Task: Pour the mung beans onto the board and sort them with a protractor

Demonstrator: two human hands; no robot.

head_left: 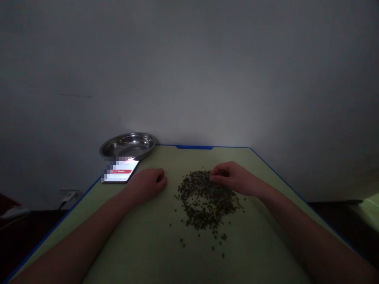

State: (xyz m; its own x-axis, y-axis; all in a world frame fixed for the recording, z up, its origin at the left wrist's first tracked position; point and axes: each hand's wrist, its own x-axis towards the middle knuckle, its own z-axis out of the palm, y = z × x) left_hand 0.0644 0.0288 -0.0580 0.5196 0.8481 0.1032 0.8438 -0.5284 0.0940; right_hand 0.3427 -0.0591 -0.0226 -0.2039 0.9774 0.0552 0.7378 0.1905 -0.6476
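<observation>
A loose heap of small dark grains [201, 219], perhaps seeds or beans, is spread over the middle of the pale green table [148, 252], with a thin patch in its centre. At the heap's upper right edge is my right hand [232, 178], thumb and fingertips drawn together in a pinch. Whatever may be between those fingertips is too small to make out. My left hand [147, 183] rests on the tabletop left of the heap, its fingers curled into a loose fist. I see nothing in it.
A shiny metal basin [132, 146] stands at the table's far left corner. In front of it lies a lit phone or tablet [121, 173], near my left hand. Stray grains dot the near side of the heap. A grey wall [189, 79] rises behind the blue table edge.
</observation>
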